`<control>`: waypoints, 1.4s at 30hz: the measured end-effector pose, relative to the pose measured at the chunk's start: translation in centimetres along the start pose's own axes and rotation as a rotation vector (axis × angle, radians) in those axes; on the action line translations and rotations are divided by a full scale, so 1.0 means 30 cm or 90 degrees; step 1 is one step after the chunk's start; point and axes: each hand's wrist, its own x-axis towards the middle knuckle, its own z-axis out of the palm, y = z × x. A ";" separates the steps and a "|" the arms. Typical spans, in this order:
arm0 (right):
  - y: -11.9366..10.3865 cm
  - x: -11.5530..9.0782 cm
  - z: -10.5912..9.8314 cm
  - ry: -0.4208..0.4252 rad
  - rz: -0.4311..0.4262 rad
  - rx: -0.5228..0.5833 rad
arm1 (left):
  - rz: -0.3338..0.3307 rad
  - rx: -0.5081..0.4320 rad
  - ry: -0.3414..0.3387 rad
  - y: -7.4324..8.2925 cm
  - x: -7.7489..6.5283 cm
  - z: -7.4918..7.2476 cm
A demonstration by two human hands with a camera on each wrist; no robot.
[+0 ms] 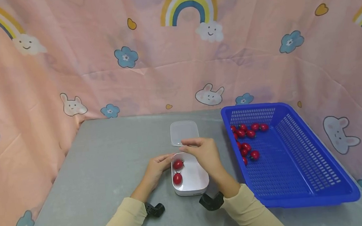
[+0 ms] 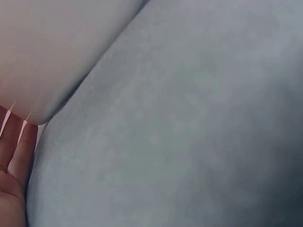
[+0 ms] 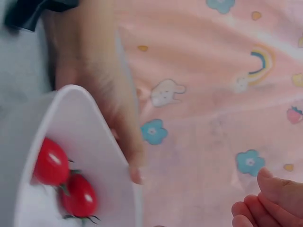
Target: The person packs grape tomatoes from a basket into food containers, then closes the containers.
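A white plastic container (image 1: 194,174) stands on the table with two cherry tomatoes (image 1: 177,171) along its left side, green stems attached. My left hand (image 1: 156,170) holds the container at its far left corner. From the right wrist view, a fingertip (image 3: 136,174) of that hand lies at the rim; in the left wrist view, fingers (image 2: 21,153) meet the outer wall. Above the container's far right side, my right hand (image 1: 206,155) has thumb and index finger apart, and nothing shows between them. Its other fingers (image 3: 251,210) are bent in the right wrist view.
Just behind the container lies a clear, square lid (image 1: 183,130), partly overlapped by my right hand. A blue perforated basket (image 1: 297,196) stands to the right, with several cherry tomatoes (image 1: 250,133) gathered along its left side. A patterned pink cloth (image 1: 153,83) hangs behind the grey table (image 1: 108,168).
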 end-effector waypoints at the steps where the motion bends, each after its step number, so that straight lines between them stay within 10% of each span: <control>1: -0.009 0.001 -0.009 -0.002 0.003 0.001 | -0.001 0.000 0.000 0.001 0.001 0.000; 18: -0.120 0.014 -0.230 -0.024 0.003 -0.067 | -0.003 -0.005 -0.012 0.015 0.006 -0.001; 42: -0.028 0.130 -0.496 0.042 0.082 -0.112 | -0.019 0.007 -0.013 0.010 -0.005 0.001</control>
